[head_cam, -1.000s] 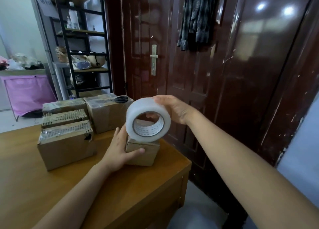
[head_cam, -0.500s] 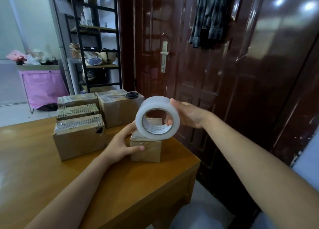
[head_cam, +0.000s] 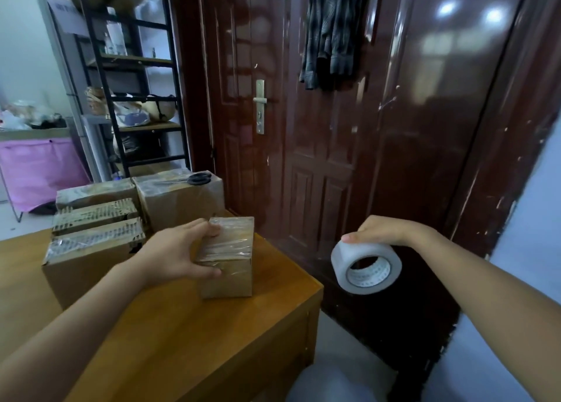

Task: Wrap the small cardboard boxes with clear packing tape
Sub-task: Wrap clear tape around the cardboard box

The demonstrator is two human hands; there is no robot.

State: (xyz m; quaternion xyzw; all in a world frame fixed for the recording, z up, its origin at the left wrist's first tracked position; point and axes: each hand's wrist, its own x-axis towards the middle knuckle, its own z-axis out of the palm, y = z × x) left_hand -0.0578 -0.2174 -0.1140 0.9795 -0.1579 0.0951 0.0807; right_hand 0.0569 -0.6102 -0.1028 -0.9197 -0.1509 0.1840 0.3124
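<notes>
Off the box [head_cam: 226, 257] now, tape roll [head_cam: 365, 268].

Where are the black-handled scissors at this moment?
In the head view, the black-handled scissors lie on top of the tape-wrapped brown cardboard box at the back of the wooden table, left of centre, in front of the dark red door.
</notes>
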